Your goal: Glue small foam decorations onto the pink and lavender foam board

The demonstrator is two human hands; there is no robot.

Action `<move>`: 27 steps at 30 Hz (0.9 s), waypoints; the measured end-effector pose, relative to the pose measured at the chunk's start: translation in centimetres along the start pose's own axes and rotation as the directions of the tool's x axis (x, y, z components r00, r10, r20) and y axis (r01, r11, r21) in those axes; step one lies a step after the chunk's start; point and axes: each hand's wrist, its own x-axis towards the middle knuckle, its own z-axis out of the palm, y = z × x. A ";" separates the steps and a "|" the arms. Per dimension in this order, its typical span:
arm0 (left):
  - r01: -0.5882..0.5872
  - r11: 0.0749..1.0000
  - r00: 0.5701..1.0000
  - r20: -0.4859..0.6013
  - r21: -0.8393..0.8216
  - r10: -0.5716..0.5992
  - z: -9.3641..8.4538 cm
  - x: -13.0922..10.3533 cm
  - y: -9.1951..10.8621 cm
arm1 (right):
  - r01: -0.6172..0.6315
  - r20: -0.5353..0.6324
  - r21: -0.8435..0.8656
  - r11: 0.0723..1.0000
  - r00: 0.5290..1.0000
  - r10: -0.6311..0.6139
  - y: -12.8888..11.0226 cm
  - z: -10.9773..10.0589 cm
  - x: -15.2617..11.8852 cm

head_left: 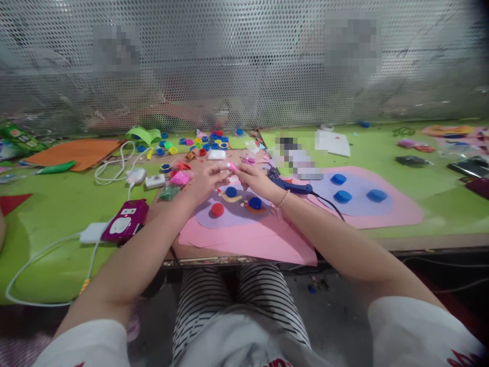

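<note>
My left hand (211, 182) and my right hand (252, 179) meet over a pink sheet (244, 244) with a lilac oval on it. Between the fingertips of my right hand is a small pink piece with a white tip (232, 166). The fingers of my left hand are pinched together close against it; what they grip is too small to make out. Below the hands, a blue bottle cap (231, 191) sits on a yellow curved strip, and a darker blue cap (255, 203) sits on an orange one. A red cap (217, 209) lies to their left.
A blue glue gun (292, 187) lies right of my right hand, its cord trailing. Another pink-and-lilac sheet (405, 211) holds three blue caps. Many coloured caps (206, 142) lie behind. A purple power strip (126, 221) with white cables stands left, and a perforated metal panel (237, 66) behind.
</note>
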 end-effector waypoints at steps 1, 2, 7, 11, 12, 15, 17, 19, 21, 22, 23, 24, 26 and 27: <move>-0.011 1.000 1.000 0.004 0.020 0.011 0.0 0.0 0.0 | -0.011 0.006 0.014 1.000 1.000 0.011 -0.1 0.0 0.0; -0.021 0.999 1.000 0.010 0.041 0.021 0.0 -0.1 0.0 | -0.022 0.010 0.025 0.999 1.000 0.021 -0.3 0.0 -0.1; -0.049 0.988 0.999 -0.009 0.146 0.051 0.0 -0.2 -0.1 | -0.040 0.012 0.086 0.995 0.999 0.039 -0.8 0.1 -0.4; -0.114 0.954 0.993 0.013 0.277 0.115 -0.2 -0.2 -0.3 | -0.007 0.021 0.087 0.996 1.000 0.005 -0.5 0.5 -0.5; -0.134 0.941 0.991 0.016 0.311 0.136 -0.3 -0.2 -0.4 | 0.001 0.028 0.080 0.997 1.000 -0.003 -0.4 0.6 -0.4; -0.149 0.917 0.986 -0.014 0.370 0.166 -0.2 -0.1 -0.3 | 0.001 0.053 0.076 0.997 0.999 -0.005 0.2 0.9 -0.3; -0.141 0.913 0.985 -0.043 0.383 0.170 0.0 -0.1 -0.1 | -0.002 0.070 0.081 0.997 0.998 -0.004 0.4 1.0 -0.2; -0.142 0.906 0.983 -0.054 0.400 0.178 0.1 -0.2 0.1 | 0.001 0.088 0.085 0.996 0.996 -0.009 0.5 1.0 -0.2; -0.154 0.894 0.980 -0.049 0.420 0.192 0.2 -0.3 0.2 | 0.011 0.107 0.087 0.996 0.994 -0.021 0.4 0.9 -0.2; -0.161 0.891 0.979 -0.046 0.425 0.199 0.2 -0.3 0.2 | 0.015 0.118 0.092 0.996 0.993 -0.026 0.3 0.9 -0.2; -0.168 0.889 0.978 -0.042 0.427 0.205 0.1 -0.3 0.2 | 0.018 0.127 0.097 0.995 0.991 -0.030 0.2 0.9 -0.3; -0.174 0.887 0.977 -0.039 0.427 0.210 0.1 -0.2 0.2 | 0.020 0.133 0.098 0.995 0.991 -0.033 0.2 0.9 -0.3; -0.178 0.886 0.976 -0.037 0.428 0.214 0.0 -0.2 0.1 | 0.020 0.137 0.088 0.996 0.990 -0.033 0.2 0.9 -0.3; -0.178 0.886 0.976 -0.039 0.428 0.215 -0.1 -0.1 0.1 | 0.020 0.133 0.077 0.997 0.991 -0.030 0.2 1.0 -0.3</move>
